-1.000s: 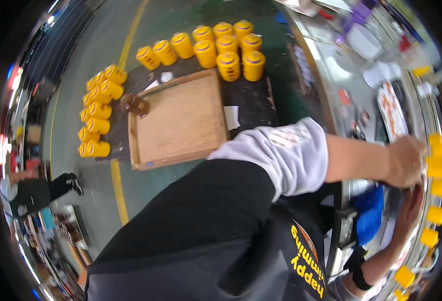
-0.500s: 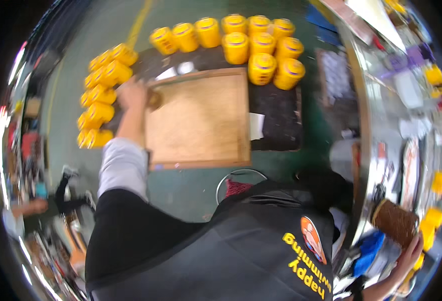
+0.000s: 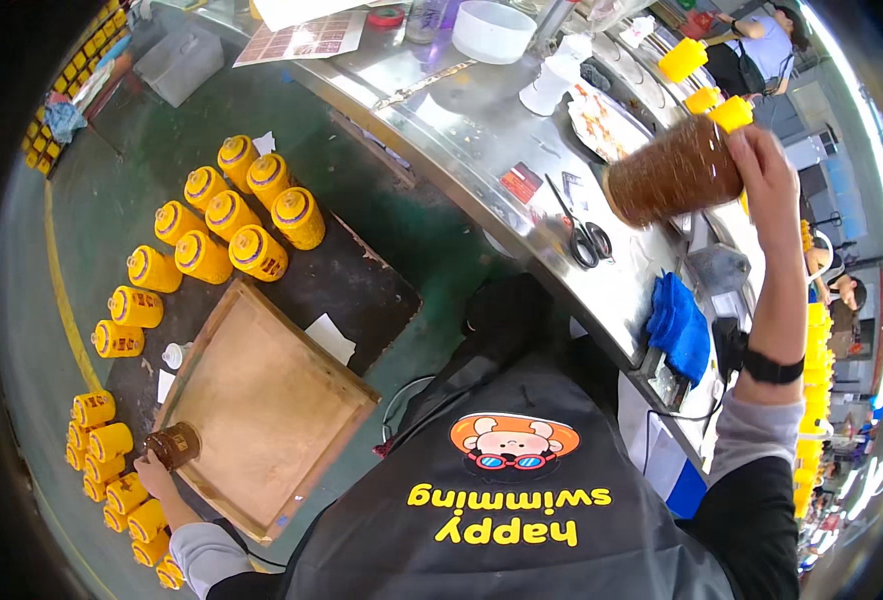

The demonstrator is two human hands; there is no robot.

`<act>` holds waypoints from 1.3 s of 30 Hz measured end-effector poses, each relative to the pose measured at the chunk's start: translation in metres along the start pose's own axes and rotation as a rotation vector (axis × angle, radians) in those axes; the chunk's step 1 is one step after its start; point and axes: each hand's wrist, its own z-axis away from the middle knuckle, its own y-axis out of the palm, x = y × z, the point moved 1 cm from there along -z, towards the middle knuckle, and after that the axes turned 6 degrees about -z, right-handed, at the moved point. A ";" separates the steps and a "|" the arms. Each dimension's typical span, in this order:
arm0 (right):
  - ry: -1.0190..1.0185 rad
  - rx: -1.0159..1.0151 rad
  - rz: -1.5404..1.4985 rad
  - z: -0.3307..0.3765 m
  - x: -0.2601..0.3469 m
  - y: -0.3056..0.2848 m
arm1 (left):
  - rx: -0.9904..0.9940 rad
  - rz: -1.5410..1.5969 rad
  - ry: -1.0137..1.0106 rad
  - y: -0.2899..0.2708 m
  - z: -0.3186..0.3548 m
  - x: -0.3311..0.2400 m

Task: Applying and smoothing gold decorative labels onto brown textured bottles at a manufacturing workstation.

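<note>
At the right, my right hand [image 3: 764,165] is closed on one end of a large brown cylinder [image 3: 671,172] with a streaked, shiny side. It is tilted and held over the metal workbench [image 3: 441,125]. Far to the lower left, my left hand [image 3: 154,478] is closed round a smaller dark brown cylinder [image 3: 174,446], at the edge of a shallow wood-framed board [image 3: 261,400]. The board lies on a low dark table [image 3: 361,285]. Several yellow lidded jars [image 3: 259,252] stand along the table's far side, and more yellow jars [image 3: 111,440] are grouped beside my left hand.
Black scissors [image 3: 586,240], a blue cloth [image 3: 678,325], a white tub [image 3: 493,32] and a printed sheet [image 3: 301,38] lie on the workbench. A grey bin [image 3: 179,65] is on the green floor. Another person [image 3: 761,50] is at the upper right.
My view has swung toward the workbench at the right. My right hand has lifted the large brown cylinder above the bench. My left hand stays at the board with the smaller cylinder.
</note>
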 end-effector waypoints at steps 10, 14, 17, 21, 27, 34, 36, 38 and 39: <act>-0.276 0.143 -0.141 -0.114 0.016 0.133 | -0.171 0.101 0.177 -0.148 0.085 -0.120; -0.125 0.184 -0.266 -0.138 0.007 0.170 | -0.407 0.278 0.492 -0.234 0.131 -0.198; -0.232 0.188 -0.136 -0.142 0.015 0.171 | -0.282 0.567 0.532 -0.283 0.153 -0.265; -0.389 0.091 -0.289 -0.078 0.022 0.113 | -0.027 1.027 0.712 -0.328 0.189 -0.361; -0.264 0.128 -0.203 0.120 0.017 0.000 | 0.397 1.494 1.205 -0.367 0.264 -0.515; -0.053 -0.191 -0.220 0.247 -0.006 -0.018 | 1.404 1.344 1.488 -0.349 0.398 -0.668; 0.024 -0.281 -0.158 0.274 -0.022 -0.027 | 1.533 1.377 1.589 -0.343 0.441 -0.708; 0.154 -0.311 -0.145 0.297 -0.037 -0.027 | 1.558 1.291 1.676 -0.335 0.483 -0.742; 0.189 -0.330 -0.129 0.300 -0.039 -0.025 | 1.566 1.267 1.651 -0.331 0.497 -0.755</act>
